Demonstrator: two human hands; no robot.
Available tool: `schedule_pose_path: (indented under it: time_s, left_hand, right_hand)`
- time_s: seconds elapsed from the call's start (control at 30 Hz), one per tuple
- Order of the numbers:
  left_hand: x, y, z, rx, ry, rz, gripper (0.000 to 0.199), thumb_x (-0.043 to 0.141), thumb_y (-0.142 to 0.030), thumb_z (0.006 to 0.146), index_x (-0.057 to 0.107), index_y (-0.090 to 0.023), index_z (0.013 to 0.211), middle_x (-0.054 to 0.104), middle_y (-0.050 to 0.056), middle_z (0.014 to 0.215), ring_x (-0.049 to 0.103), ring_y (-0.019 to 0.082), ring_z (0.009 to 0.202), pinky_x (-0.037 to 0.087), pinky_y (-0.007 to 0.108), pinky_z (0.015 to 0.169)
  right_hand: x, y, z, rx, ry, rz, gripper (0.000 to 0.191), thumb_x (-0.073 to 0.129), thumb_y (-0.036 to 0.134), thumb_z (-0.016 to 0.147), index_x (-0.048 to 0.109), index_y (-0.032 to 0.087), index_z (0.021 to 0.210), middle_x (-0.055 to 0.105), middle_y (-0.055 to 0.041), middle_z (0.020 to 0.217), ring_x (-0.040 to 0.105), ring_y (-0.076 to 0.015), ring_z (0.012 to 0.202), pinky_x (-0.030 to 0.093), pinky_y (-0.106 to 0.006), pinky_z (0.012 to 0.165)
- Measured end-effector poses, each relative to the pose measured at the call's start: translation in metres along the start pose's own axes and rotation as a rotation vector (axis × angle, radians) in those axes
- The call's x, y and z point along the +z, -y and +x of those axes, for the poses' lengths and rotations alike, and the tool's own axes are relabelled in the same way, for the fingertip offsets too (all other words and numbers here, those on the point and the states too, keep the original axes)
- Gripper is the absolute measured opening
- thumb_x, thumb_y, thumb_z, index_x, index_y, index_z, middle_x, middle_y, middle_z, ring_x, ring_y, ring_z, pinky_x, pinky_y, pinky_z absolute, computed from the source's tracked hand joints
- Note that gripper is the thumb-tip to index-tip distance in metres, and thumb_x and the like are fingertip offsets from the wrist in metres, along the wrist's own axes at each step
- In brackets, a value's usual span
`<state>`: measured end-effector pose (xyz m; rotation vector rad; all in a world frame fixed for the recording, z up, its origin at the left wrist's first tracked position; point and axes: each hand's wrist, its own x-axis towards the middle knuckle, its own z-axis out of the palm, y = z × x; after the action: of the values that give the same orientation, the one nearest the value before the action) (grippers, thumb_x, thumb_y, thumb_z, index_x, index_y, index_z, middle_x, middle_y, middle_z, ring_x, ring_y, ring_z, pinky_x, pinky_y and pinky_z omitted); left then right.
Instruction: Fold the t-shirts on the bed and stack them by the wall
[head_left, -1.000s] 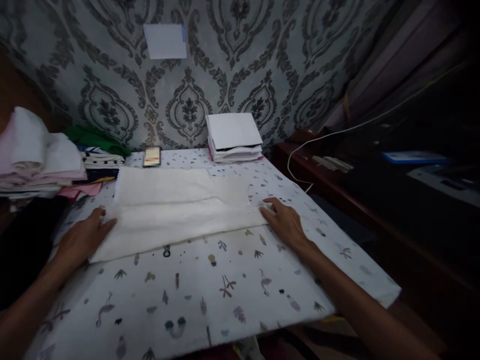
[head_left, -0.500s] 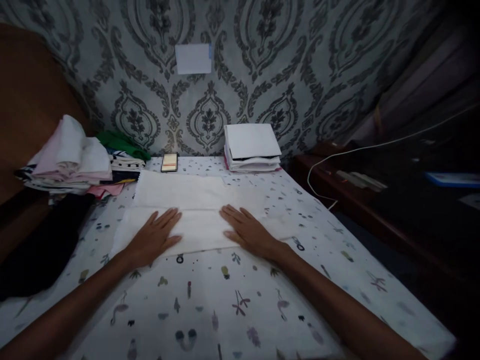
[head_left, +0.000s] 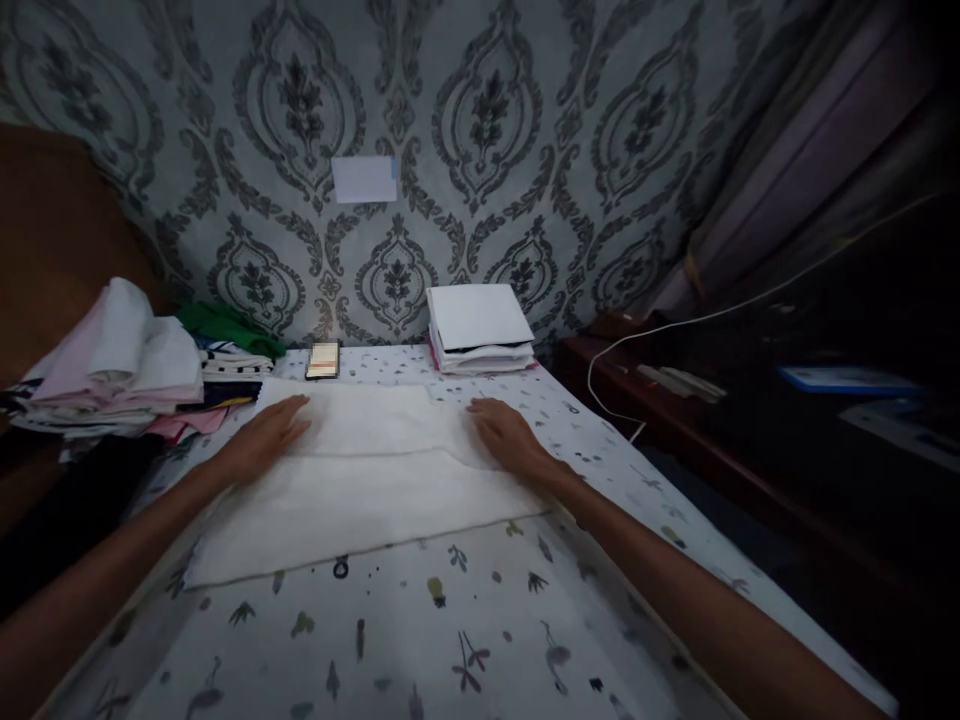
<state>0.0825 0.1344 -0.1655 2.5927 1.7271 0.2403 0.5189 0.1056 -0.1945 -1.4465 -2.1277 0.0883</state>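
A white cloth [head_left: 367,500] lies spread on the patterned bedsheet, with a crease or layer edge running across its middle. My left hand [head_left: 268,436] is over its left side, fingers stretched forward and slightly blurred. At the right side, my right hand [head_left: 508,436] is over the cloth's edge, its fingers also extended and a little smeared. Neither hand visibly grips the fabric. The front part of the cloth lies uncovered between the forearms.
Folded clothes [head_left: 127,350] are piled at the left, beside dark fabric. A phone [head_left: 323,360] lies beyond the cloth. White folded items [head_left: 484,320] are stacked near the wall. Right of the bed, a white cable [head_left: 720,315] crosses dark furniture.
Both hands have moved apart from the cloth's middle to its sides. More of the front part now shows, reaching nearer to me. The view has tilted upward and shifted slightly right.
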Motion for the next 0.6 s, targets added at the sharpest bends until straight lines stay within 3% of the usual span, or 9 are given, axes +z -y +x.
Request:
schedule_pose_path:
  time_s: [0.13, 0.27, 0.43, 0.6]
  left_hand:
    - [-0.008, -0.007, 0.073, -0.039, 0.156, 0.117, 0.058, 0.031, -0.034, 0.097, 0.042, -0.004, 0.145, 0.044, 0.022, 0.152, 0.046, 0.028, 0.139, 0.035, 0.039, 0.114]
    - [-0.004, -0.01, 0.107, -0.023, 0.204, 0.159, 0.053, 0.042, -0.029, 0.091, 0.049, -0.007, 0.138, 0.052, 0.023, 0.145, 0.052, 0.03, 0.133, 0.042, 0.038, 0.106]
    - [-0.014, -0.01, 0.105, -0.003, 0.223, 0.235, 0.036, 0.043, -0.026, 0.087, 0.063, -0.012, 0.114, 0.067, 0.018, 0.119, 0.062, 0.031, 0.113, 0.048, 0.038, 0.09]
    - [-0.044, -0.026, 0.064, 0.113, -0.013, 0.331, 0.028, 0.037, -0.023, 0.09, 0.062, -0.018, 0.102, 0.063, 0.013, 0.113, 0.06, 0.028, 0.108, 0.049, 0.033, 0.077]
  right_hand:
    - [0.016, -0.001, 0.071, -0.017, 0.211, -0.091, 0.037, 0.048, 0.024, 0.094, 0.059, 0.019, 0.129, 0.063, -0.0137, 0.132, 0.056, -0.0268, 0.124, 0.044, -0.045, 0.105]
    - [0.035, 0.005, 0.109, -0.014, 0.344, -0.118, 0.051, 0.069, 0.035, 0.084, 0.057, 0.018, 0.13, 0.064, -0.0123, 0.127, 0.058, -0.0271, 0.117, 0.046, -0.036, 0.096]
    - [0.029, -0.006, 0.117, 0.011, 0.477, -0.137, 0.049, 0.073, 0.045, 0.08, 0.062, 0.018, 0.119, 0.067, -0.0091, 0.111, 0.062, -0.0216, 0.097, 0.045, -0.027, 0.077]
    - [-0.011, -0.028, 0.108, 0.008, 0.552, -0.191, 0.027, 0.082, 0.033, 0.068, 0.068, 0.018, 0.085, 0.068, -0.0054, 0.099, 0.059, -0.0198, 0.087, 0.04, -0.025, 0.068]
